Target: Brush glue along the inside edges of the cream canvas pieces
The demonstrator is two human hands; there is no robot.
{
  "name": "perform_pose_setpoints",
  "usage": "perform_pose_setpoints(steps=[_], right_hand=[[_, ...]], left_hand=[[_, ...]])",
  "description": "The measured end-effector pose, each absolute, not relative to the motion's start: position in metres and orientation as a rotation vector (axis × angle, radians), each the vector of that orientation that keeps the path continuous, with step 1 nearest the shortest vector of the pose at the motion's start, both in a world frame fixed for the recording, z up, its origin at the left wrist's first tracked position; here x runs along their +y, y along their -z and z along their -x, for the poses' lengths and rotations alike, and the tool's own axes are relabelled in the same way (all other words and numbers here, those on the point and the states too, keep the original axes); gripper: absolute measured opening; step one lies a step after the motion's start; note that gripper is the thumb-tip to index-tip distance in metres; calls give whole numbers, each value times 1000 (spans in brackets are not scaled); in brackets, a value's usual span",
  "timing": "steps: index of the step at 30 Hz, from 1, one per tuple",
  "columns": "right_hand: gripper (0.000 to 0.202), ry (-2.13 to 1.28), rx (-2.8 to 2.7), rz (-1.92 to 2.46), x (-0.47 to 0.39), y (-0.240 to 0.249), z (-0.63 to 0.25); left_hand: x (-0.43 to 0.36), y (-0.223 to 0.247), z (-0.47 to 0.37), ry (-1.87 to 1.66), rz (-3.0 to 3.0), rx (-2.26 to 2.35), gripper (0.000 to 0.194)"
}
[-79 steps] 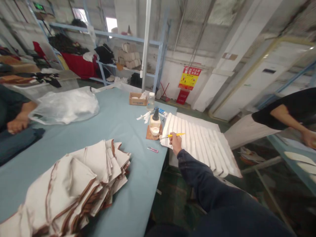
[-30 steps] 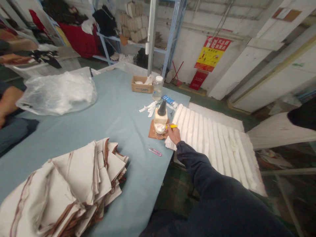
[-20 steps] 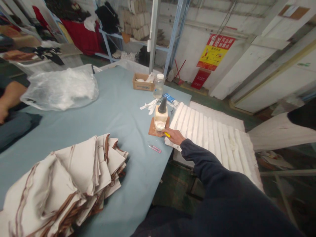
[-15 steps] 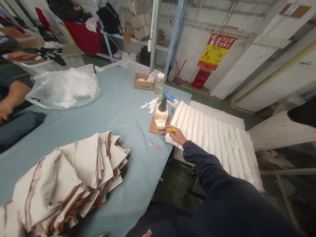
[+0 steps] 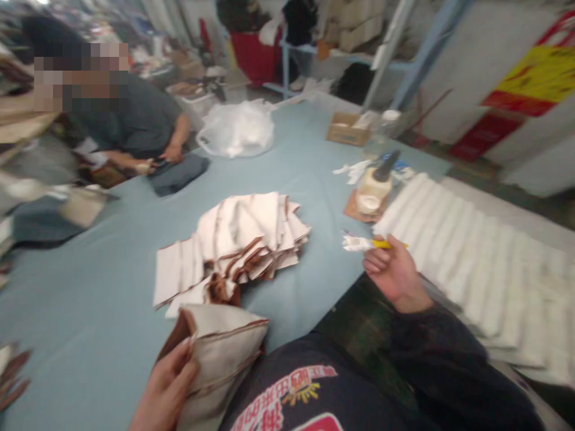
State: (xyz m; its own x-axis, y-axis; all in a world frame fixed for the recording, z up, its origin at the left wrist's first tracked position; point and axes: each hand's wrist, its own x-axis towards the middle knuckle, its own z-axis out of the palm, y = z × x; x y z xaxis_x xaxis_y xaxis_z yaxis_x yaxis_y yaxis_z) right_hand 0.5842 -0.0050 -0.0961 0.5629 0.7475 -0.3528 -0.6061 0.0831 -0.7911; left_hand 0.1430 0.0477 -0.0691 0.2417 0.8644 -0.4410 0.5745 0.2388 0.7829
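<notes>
right grip (image 5: 390,269) pinched a yellow-handled brush (image 5: 380,244) near the bench (image 5: 305,149), left grip (image 5: 173,371) a brown-edged canvas piece (image 5: 224,350) — a jolt could have flicked wet white off the bristles (image 5: 356,242) onto it

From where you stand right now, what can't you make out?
All in the head view:
Poster: blurred lettering, cut off by the right edge.
Cloth piece: partly covered by the left hand, lower end cut off by the bottom edge.
Blue packet: partly behind the bottle, print blurred.
</notes>
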Motion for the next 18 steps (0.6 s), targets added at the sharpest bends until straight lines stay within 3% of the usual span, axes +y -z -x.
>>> perform_pose_setpoints(steps=[3, 10, 18], right_hand=[[21, -1276, -162, 976, -6, 80, -516], [38, -1675, -197, 940, -1, 42, -353], [41, -1832, -291, 862, 6, 31, -282]], left_hand=[[31, 61, -118, -391, -1275, 1373, 30], [10, 46, -83, -538, -1250, 1346, 29], [-8, 40, -32, -572, -1528, 1494, 24]])
